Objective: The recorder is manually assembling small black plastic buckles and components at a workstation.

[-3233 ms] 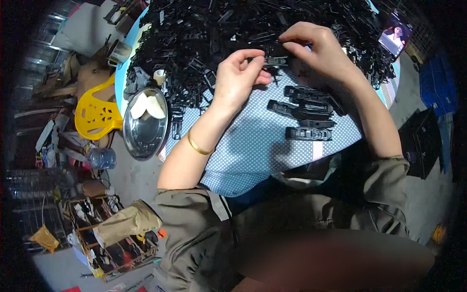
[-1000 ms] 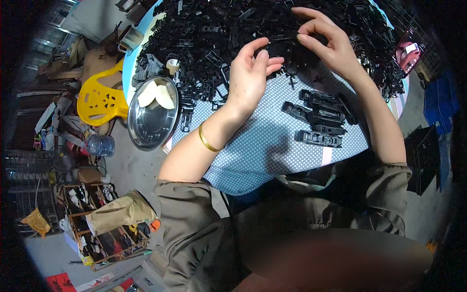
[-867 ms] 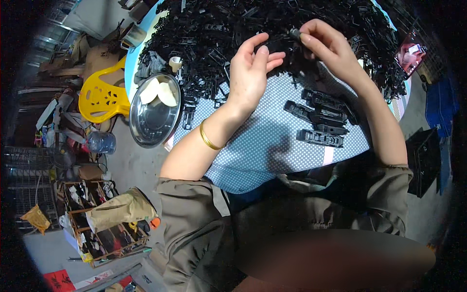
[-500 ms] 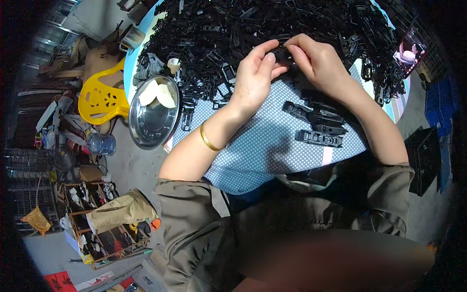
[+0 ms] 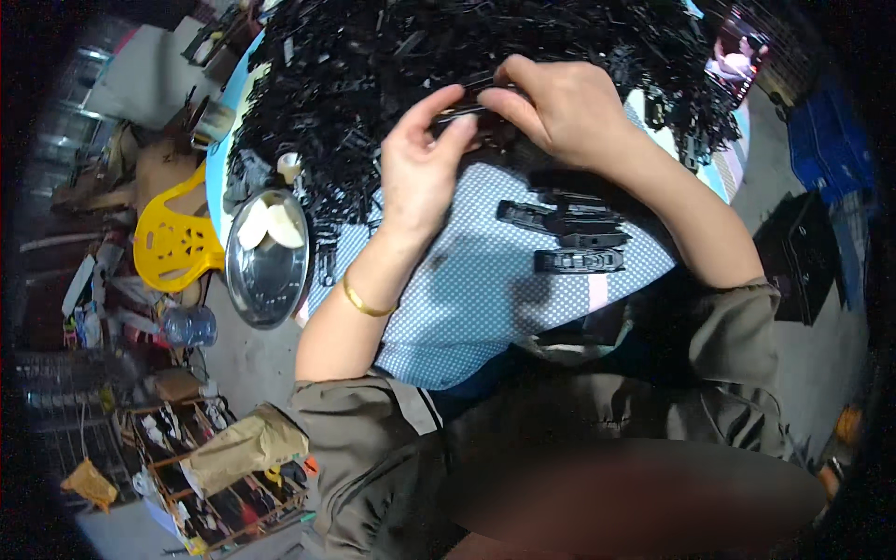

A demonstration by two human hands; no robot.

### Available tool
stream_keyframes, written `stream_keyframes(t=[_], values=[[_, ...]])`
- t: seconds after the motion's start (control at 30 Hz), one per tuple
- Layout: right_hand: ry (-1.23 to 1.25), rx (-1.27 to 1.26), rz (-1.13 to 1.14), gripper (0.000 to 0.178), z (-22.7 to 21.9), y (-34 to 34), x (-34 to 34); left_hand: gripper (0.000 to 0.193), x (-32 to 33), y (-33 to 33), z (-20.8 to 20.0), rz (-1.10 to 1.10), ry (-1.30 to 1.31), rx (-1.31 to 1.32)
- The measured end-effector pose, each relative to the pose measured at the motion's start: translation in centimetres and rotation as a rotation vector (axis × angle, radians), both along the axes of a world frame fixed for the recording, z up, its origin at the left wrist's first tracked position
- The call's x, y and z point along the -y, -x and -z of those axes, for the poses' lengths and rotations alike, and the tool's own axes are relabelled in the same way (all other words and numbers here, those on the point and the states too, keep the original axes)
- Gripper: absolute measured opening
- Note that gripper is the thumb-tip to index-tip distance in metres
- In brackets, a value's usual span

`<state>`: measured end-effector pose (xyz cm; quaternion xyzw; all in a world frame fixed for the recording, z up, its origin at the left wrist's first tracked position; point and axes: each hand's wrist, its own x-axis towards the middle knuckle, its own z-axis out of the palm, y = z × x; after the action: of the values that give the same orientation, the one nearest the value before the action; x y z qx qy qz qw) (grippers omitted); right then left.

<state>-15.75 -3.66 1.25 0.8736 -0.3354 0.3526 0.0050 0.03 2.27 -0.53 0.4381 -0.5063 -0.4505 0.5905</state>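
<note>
Above the near edge of a big heap of black plastic parts (image 5: 373,65), my two hands meet at the fingertips. A slim, dark plastic part (image 5: 463,111) shows between them, blurred and partly hidden. My left hand (image 5: 415,173), its wrist wearing a gold bangle (image 5: 366,297), has thumb and forefinger at the part's left end. My right hand (image 5: 571,107) pinches the other end, knuckles up. Below, several longer black plastic parts (image 5: 581,260) lie side by side on a blue dotted cloth (image 5: 448,313).
At the table's left edge is a steel bowl (image 5: 266,285) with pale wedges (image 5: 283,227), beside a tape roll (image 5: 288,166) and a metal mug (image 5: 213,121). A lit phone (image 5: 737,61) stands far right. A yellow chair (image 5: 173,238) is on the left.
The whole view has swung, moving the table leftward in it. My left hand has drawn slightly left of my right, and the fingertips hold a thin part. The parts on the cloth stay put.
</note>
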Motion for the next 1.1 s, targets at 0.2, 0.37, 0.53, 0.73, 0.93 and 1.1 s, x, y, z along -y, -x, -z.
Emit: stream_keyframes(t=[0.2, 0.37, 0.53, 0.73, 0.93, 1.1], values=[[-0.640, 0.259, -0.407, 0.030, 0.4, 1.0, 1.8, 0.036, 0.1, -0.3, -0.6, 0.088, -0.025, -0.054], [-0.678, 0.221, -0.352, 0.028, 0.2, 1.2, 1.7, 0.038, 0.1, -0.5, -0.9, 0.150, -0.052, -0.112], [-0.893, 0.297, -0.428, 0.035, 0.0, 1.8, 3.1, 0.036, 0.0, 0.0, -1.0, 0.159, 0.050, 0.012], [-0.480, -0.079, -0.098, 0.038, -1.0, 4.8, 5.3, 0.031, -2.0, 1.9, -0.7, 0.438, 0.421, 0.741], [-0.187, -0.371, -0.015, 0.041, 1.2, 3.6, 3.9, 0.031, -1.7, 1.9, -0.7, 0.550, 0.572, 0.674], [-0.326, -0.154, -0.061, 0.031, 0.2, 3.6, 4.5, 0.024, -0.8, 0.5, -0.5, 0.160, 0.050, 0.306]])
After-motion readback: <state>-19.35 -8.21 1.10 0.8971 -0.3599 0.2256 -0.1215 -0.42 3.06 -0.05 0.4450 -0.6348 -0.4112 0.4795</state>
